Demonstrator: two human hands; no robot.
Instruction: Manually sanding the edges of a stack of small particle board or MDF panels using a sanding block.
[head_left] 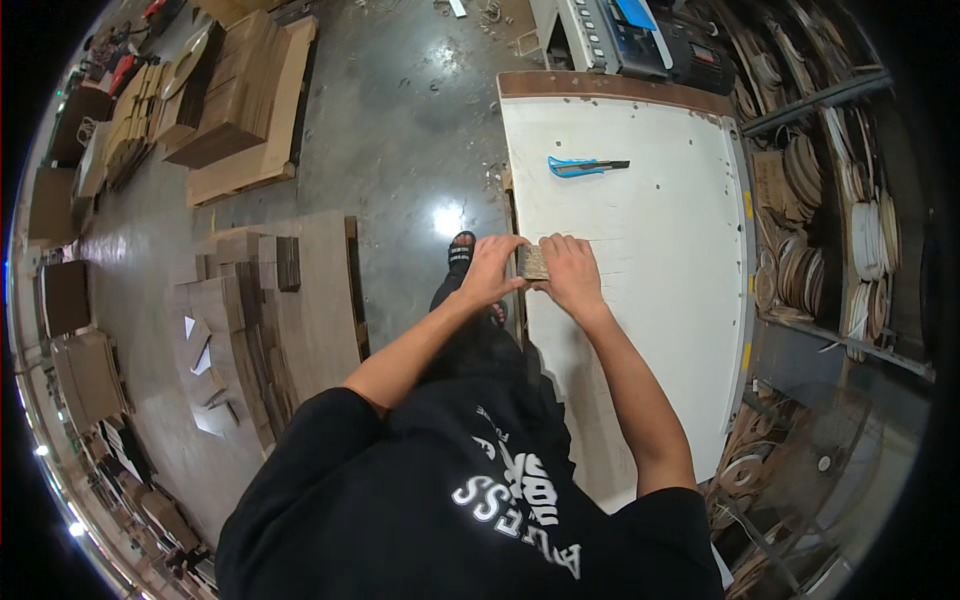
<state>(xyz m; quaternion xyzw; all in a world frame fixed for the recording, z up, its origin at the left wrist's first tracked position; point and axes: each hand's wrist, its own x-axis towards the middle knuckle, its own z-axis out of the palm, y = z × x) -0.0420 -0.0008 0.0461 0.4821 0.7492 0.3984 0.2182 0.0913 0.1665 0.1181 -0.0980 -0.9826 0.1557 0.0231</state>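
Both hands, left hand and right hand, have fingers gripping a small brown block at the white worktop's near-left edge. Blue utility knife lies well apart, farther up. Concrete floor stays open left, between cardboard stacks; shelves of coiled strips crowd the right.

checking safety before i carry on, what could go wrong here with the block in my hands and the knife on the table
The small brown block is pinched between the left hand and right hand right at the white table's near edge, so it might slip and fall to the floor. The blue utility knife lies loose further up the table with its dark blade end apparently out, so a blind reach could mean a cut.
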